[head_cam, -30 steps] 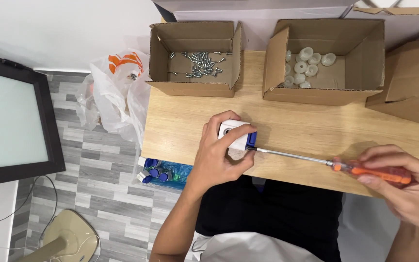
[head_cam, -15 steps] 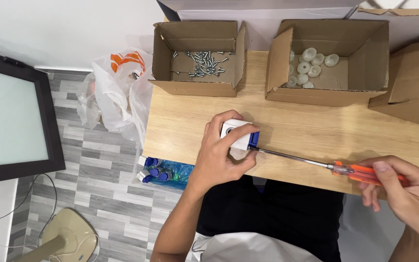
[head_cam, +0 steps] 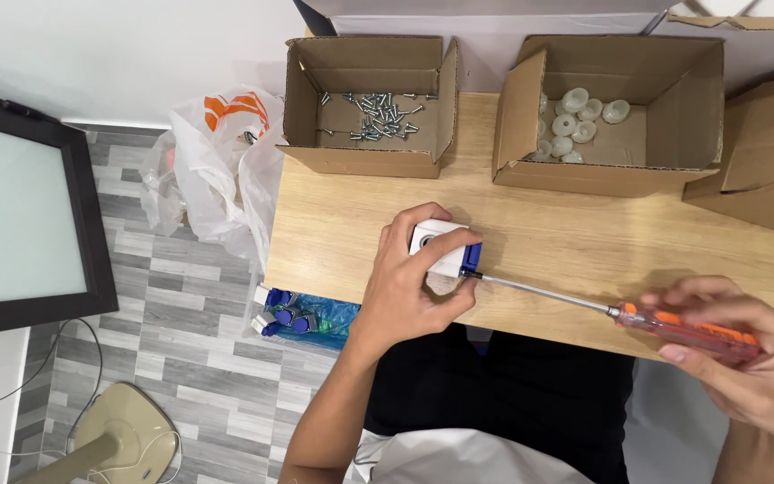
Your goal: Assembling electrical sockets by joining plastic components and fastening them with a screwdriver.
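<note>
The left hand point(head_cam: 405, 291) is closed over a small white-and-blue part point(head_cam: 441, 251), pinning it to the bench point(head_cam: 548, 233); the right hand point(head_cam: 745, 358) curls around an orange-handled screwdriver point(head_cam: 683, 327), its tip apparently at the part's blue end (contact is hard to see); a slip could stab the left fingers point(head_cam: 445, 300), or the long shaft could tip the part.

Left hand point(head_cam: 405, 287) hides most of the white part point(head_cam: 439, 249); right hand point(head_cam: 754, 367) blurred, cut off at edge
</note>
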